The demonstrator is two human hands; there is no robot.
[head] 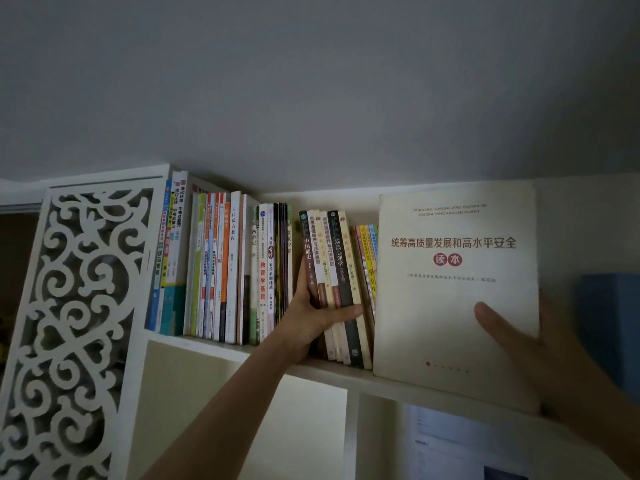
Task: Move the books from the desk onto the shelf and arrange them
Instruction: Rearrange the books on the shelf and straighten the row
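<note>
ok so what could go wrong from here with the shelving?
1. The left hand grips a leaning bunch of books; if it lets go, they could topple into the gap beside the upright row.
2. The big cream book, held cover-out by the right hand, overhangs the shelf edge and could slip off.
3. The slot for it looks tight; pushing may snag the thin colourful books.
</note>
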